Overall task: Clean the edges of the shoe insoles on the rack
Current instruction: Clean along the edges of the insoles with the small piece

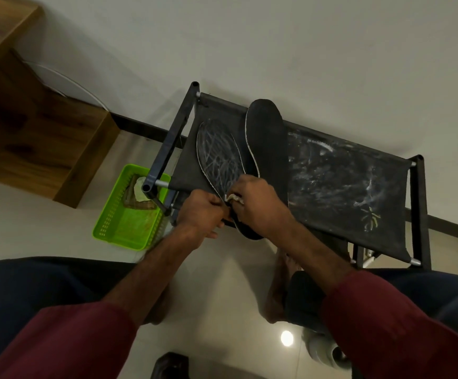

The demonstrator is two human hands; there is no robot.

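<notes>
Edge-wiping in hand: left hand grips streaked insole at heel; right hand pinches white cloth against its edge; next, likely follow the rim.

A green plastic basket sits on the floor at about nine o'clock, with a brownish rag and something pale bunched in its far end. Up at ten o'clock a wooden cabinet stands against the pale wall, a white curved rim showing behind it. A dark skirting runs along the wall's foot. The glossy tiled floor catches a lamp's reflection at six o'clock, just beside a greyish-white round object.
</notes>
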